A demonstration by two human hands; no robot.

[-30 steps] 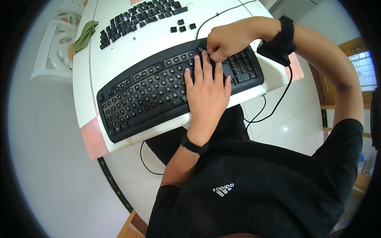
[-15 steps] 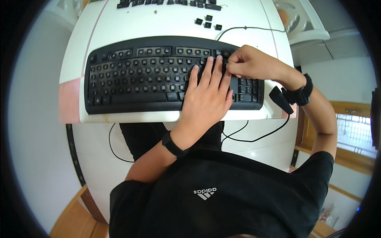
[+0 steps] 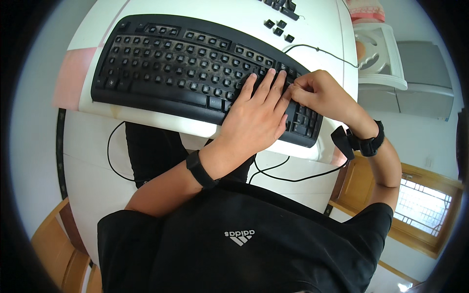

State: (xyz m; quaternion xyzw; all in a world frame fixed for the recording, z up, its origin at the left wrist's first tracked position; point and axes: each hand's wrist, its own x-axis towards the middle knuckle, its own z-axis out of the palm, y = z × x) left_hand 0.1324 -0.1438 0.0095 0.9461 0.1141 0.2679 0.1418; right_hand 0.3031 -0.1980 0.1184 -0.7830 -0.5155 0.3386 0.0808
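A black keyboard (image 3: pixel 161 61) with most of its main keycaps off lies on the white table, its bare key posts showing. My left hand (image 3: pixel 254 117) rests flat on its right part, fingers stretched out and slightly spread. Just right of those fingertips, my right hand (image 3: pixel 320 95) is closed in a pinch over the keys near the number pad (image 3: pixel 304 119). Whatever the pinching fingers hold, if anything, is hidden.
Several loose black keycaps (image 3: pixel 279 31) lie on the white table (image 3: pixel 229 17) beyond the keyboard, with more at the far edge. A dark cable (image 3: pixel 325 50) runs from the keyboard's back. A white chair (image 3: pixel 383 58) stands at the right. Black cords hang below the table.
The view has turned, so the keyboard and table appear tilted. My left hand stays flat on the keys, and my right hand keeps its pinch beside it.
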